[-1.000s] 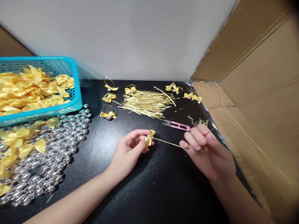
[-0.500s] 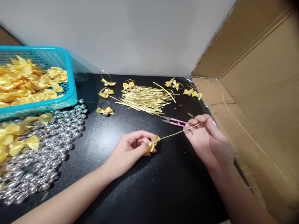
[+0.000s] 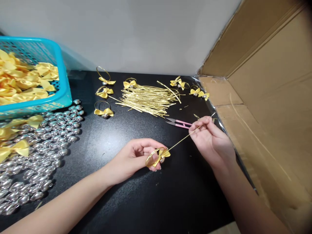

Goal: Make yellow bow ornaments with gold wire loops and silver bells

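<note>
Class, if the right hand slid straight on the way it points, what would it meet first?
Probably the pink snips, lying just beyond the right hand; depth is uncertain.

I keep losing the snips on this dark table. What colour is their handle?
Pink; the snips show best in the head view.

A small handcraft workbench, the piecework sort: a black table [image 3: 136, 201] against a plain wall [image 3: 136, 32], with stock laid out in bulk. A blue basket [image 3: 48, 103] brims with yellow bows [image 3: 21, 81], silver beads [image 3: 48, 143] lie heaped beside it, gold wires [image 3: 148, 100] sit bundled, finished bow rings [image 3: 103, 112] lie in a cluster, and pink snips [image 3: 179, 123] lie near a big cardboard box [image 3: 268, 97]. The left hand [image 3: 133, 159] and right hand [image 3: 209, 143] hold a half-made bow ring [image 3: 158, 155]
</note>
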The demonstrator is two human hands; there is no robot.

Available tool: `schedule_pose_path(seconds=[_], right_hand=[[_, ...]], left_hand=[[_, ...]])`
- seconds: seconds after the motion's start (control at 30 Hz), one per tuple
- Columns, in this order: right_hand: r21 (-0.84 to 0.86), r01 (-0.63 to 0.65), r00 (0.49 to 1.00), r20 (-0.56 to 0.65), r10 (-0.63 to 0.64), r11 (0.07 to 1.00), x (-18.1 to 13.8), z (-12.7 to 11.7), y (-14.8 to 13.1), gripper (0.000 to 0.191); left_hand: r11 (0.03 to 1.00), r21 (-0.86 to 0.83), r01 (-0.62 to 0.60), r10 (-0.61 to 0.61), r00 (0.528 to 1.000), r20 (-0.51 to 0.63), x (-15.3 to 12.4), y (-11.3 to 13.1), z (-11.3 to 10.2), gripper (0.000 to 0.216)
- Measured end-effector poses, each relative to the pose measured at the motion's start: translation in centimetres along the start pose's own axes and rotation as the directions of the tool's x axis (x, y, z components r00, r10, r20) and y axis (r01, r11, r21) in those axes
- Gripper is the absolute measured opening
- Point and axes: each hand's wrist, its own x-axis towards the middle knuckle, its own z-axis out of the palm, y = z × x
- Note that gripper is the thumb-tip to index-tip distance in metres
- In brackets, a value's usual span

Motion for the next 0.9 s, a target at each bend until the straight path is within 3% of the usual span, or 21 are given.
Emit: schedule_pose_path(seconds=[0.23,0.5,0.6,0.67,0.7,0.77,0.83,0.9], right_hand=[[0.011,-0.004,1.000,-0.011,0.004,1.000,0.0,0.0,-0.1,0.030],[-0.113,0.108,0.978,0.192,-0.084,0.988,-1.1,0.0,0.0,0.013],[-0.259,0.186,0.964,0.233,-0.126,0.948,-1.5,0.0,0.0,0.010],[-0.480,0.309,0.945,0.254,-0.208,0.821,-1.6,-0.1,0.4,0.007],[-0.606,0.380,0.924,0.283,-0.257,0.698,-1.6,-0.3,0.7,0.006],[-0.791,0.500,0.859,0.401,-0.319,0.353,-1.5,-0.6,1.4,0.008],[-0.811,0.585,0.774,0.549,-0.315,0.024,-1.3,-1.0,2.3,0.012],[-0.760,0.627,0.706,0.648,-0.286,-0.173,-1.1,-1.4,3.0,0.014]], left_hand=[[1.000,0.008,-0.019,0.019,1.000,0.006,0.0,-0.1,-0.2,0.019],[0.990,0.143,0.016,-0.013,1.000,-0.023,-0.1,-0.2,0.3,0.021],[0.991,0.135,-0.001,0.007,0.999,-0.043,0.0,0.0,0.5,0.020],[0.991,0.125,-0.036,0.046,0.996,-0.074,0.1,0.0,0.7,0.019],[0.991,0.123,-0.053,0.064,0.994,-0.091,0.1,-0.1,0.8,0.019],[0.989,0.120,-0.083,0.099,0.986,-0.137,0.1,-0.2,1.0,0.020],[0.985,0.137,-0.105,0.130,0.974,-0.188,0.1,-0.6,1.1,0.021],[0.976,0.179,-0.122,0.162,0.961,-0.225,0.1,-0.9,1.2,0.022]])
